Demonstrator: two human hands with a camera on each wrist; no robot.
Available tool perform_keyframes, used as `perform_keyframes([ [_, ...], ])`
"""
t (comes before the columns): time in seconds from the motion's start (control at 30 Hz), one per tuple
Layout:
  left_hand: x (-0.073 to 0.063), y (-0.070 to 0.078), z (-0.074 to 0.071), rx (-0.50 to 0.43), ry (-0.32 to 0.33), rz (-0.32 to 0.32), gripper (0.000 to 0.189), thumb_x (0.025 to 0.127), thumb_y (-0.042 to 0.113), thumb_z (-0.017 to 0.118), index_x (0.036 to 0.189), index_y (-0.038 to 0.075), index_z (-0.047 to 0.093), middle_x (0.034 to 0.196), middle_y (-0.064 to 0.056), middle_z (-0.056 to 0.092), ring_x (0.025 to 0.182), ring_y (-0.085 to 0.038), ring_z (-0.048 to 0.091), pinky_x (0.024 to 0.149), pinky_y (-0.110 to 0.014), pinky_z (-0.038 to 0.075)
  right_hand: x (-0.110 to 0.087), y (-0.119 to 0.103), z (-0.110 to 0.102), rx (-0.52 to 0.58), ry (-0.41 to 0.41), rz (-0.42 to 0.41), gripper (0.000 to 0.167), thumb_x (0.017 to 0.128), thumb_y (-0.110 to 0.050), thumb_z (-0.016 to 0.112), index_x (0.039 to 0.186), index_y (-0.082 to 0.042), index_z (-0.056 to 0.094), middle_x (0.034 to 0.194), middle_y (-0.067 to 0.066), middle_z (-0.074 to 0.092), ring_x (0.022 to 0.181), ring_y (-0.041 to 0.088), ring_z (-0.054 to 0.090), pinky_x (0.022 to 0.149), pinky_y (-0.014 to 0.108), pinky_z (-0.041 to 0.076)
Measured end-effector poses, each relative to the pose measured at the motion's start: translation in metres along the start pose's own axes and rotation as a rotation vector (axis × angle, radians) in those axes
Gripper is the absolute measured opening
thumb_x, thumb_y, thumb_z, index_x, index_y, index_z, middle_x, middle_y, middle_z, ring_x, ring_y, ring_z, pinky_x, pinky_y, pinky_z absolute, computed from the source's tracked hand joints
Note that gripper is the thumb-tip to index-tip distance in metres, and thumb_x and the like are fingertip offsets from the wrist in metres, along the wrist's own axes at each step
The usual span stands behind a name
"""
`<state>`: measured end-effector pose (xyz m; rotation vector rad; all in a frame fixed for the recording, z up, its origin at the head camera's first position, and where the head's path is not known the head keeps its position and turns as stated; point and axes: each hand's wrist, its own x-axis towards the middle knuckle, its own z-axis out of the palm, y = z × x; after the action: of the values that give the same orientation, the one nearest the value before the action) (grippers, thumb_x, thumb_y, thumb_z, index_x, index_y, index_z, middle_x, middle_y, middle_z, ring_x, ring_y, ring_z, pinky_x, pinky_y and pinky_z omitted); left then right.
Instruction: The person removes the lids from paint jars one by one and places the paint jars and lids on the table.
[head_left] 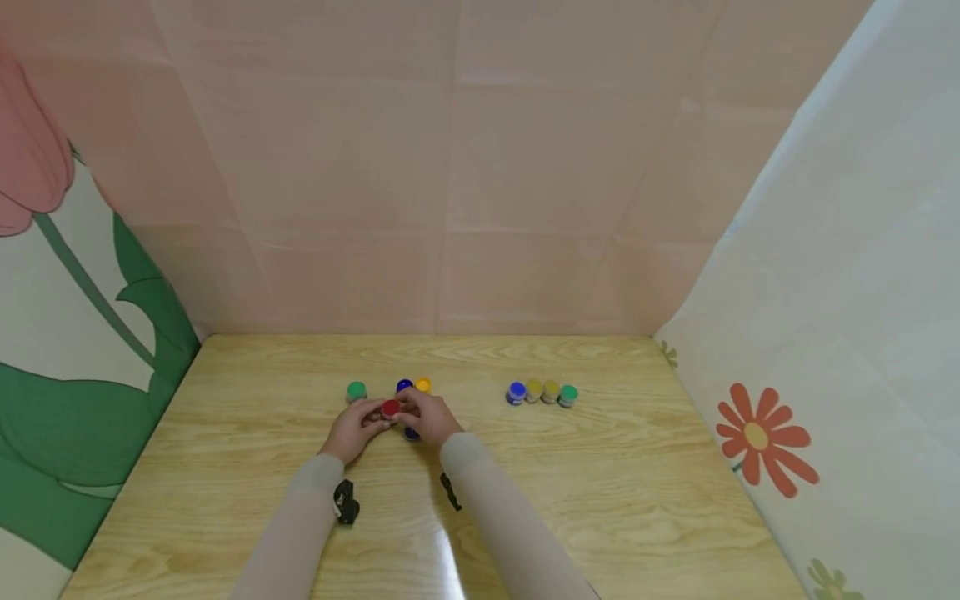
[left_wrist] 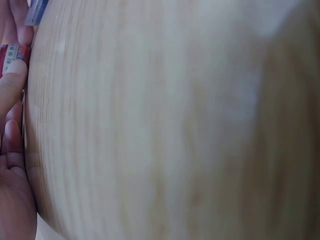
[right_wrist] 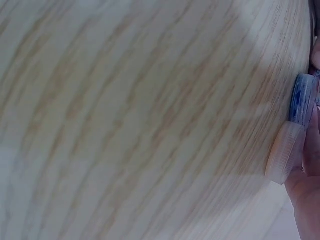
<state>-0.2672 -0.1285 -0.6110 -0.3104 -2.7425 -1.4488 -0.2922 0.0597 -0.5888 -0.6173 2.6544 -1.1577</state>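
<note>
A small paint pot with a red lid [head_left: 391,409] is between my two hands, just over or on the table. My left hand [head_left: 351,430] grips it from the left; in the left wrist view the thumb [left_wrist: 14,72] presses on the red pot's labelled side. From the right, my right hand [head_left: 432,419] holds the same pot with thumb and fingers. Just beyond are a blue-lidded pot [head_left: 405,385] and an orange-yellow-lidded pot [head_left: 423,384]. Partly hidden beneath the right hand is a dark blue pot [head_left: 411,434]. A green-lidded pot [head_left: 356,390] stands behind the left hand.
Towards the right of the wooden table [head_left: 637,492] stands a row: a blue pot [head_left: 516,392], two yellowish pots [head_left: 533,390] and a green pot [head_left: 568,395]. A pink sheet [head_left: 450,250] hangs at the back, with printed sheets on both sides.
</note>
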Motion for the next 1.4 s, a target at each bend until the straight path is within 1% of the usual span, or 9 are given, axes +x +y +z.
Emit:
perform_keyframes([
  [0.17,-0.0001,0.0002,0.0000,-0.003,0.001,0.003,0.036,0.092,0.009,0.075,0.127,0.003,0.069,0.108,-0.010,0.064,0.098,-0.025,0.065,0.090,-0.044,0.055,0.0002,0.0017,-0.0006,-0.042,-0.009,-0.028,0.029,0.101,-0.022,0.063,0.130,-0.015,0.065,0.116,0.006,0.073,0.104,0.017,0.070,0.085,0.027,0.057],
  [0.27,-0.0007,0.0001,-0.0003,0.002,0.006,0.009,0.037,0.092,0.008,0.075,0.127,0.002,0.069,0.107,-0.010,0.064,0.097,-0.025,0.065,0.089,-0.044,0.056,-0.0002,0.0012,-0.0013,-0.039,-0.014,-0.036,0.032,0.101,-0.023,0.064,0.132,-0.013,0.064,0.117,0.007,0.072,0.105,0.019,0.070,0.086,0.028,0.057],
  [0.4,-0.0011,0.0007,-0.0005,-0.003,0.007,0.003,0.037,0.092,0.007,0.074,0.128,0.000,0.068,0.107,-0.010,0.064,0.097,-0.026,0.066,0.089,-0.044,0.056,-0.0011,-0.0010,-0.0013,-0.011,-0.017,-0.008,0.035,0.101,-0.026,0.066,0.132,-0.010,0.061,0.116,0.008,0.071,0.105,0.019,0.069,0.087,0.029,0.057],
  [0.53,-0.0004,-0.0004,0.0002,-0.007,0.006,-0.007,0.038,0.092,0.008,0.074,0.129,0.000,0.067,0.110,-0.011,0.064,0.099,-0.026,0.066,0.090,-0.044,0.056,-0.0026,-0.0032,-0.0003,-0.005,-0.005,0.024,0.031,0.101,-0.026,0.066,0.127,-0.010,0.060,0.114,0.007,0.072,0.105,0.018,0.069,0.086,0.029,0.058],
  [0.7,-0.0002,-0.0033,0.0005,0.003,0.005,-0.001,0.039,0.093,0.010,0.074,0.130,0.002,0.068,0.110,-0.009,0.064,0.098,-0.025,0.065,0.090,-0.044,0.056,-0.0043,-0.0042,0.0009,-0.026,0.011,0.004,0.026,0.102,-0.025,0.064,0.124,-0.013,0.062,0.114,0.007,0.073,0.104,0.019,0.069,0.085,0.031,0.058],
  [0.93,0.0009,-0.0070,0.0015,-0.012,0.006,0.010,0.037,0.092,0.009,0.075,0.128,0.005,0.069,0.109,-0.008,0.064,0.098,-0.024,0.065,0.090,-0.044,0.055,-0.0036,-0.0017,0.0002,-0.058,-0.016,-0.020,0.032,0.104,-0.025,0.059,0.134,-0.016,0.063,0.118,0.006,0.072,0.105,0.018,0.069,0.085,0.030,0.057],
  [1.03,0.0008,-0.0074,0.0019,-0.018,0.005,0.006,0.038,0.092,0.010,0.075,0.128,0.005,0.069,0.108,-0.008,0.064,0.098,-0.023,0.065,0.090,-0.044,0.055,-0.0038,-0.0017,-0.0008,-0.064,-0.026,-0.027,0.034,0.104,-0.024,0.060,0.136,-0.014,0.061,0.121,0.008,0.071,0.107,0.020,0.068,0.086,0.030,0.057],
  [1.2,0.0002,-0.0057,0.0015,-0.020,0.003,0.006,0.038,0.092,0.011,0.075,0.129,0.002,0.068,0.107,-0.009,0.064,0.096,-0.024,0.065,0.088,-0.043,0.056,-0.0026,-0.0003,0.0006,-0.012,-0.015,-0.014,0.036,0.101,-0.024,0.066,0.133,-0.010,0.060,0.120,0.009,0.070,0.108,0.021,0.069,0.087,0.029,0.058],
  [1.4,0.0003,-0.0034,0.0009,-0.025,-0.003,-0.008,0.038,0.093,0.011,0.074,0.130,0.005,0.068,0.108,-0.007,0.064,0.097,-0.023,0.065,0.090,-0.043,0.055,-0.0004,0.0002,0.0032,-0.031,0.004,-0.007,0.028,0.100,-0.024,0.067,0.126,-0.014,0.063,0.116,0.005,0.072,0.104,0.018,0.069,0.084,0.028,0.058],
])
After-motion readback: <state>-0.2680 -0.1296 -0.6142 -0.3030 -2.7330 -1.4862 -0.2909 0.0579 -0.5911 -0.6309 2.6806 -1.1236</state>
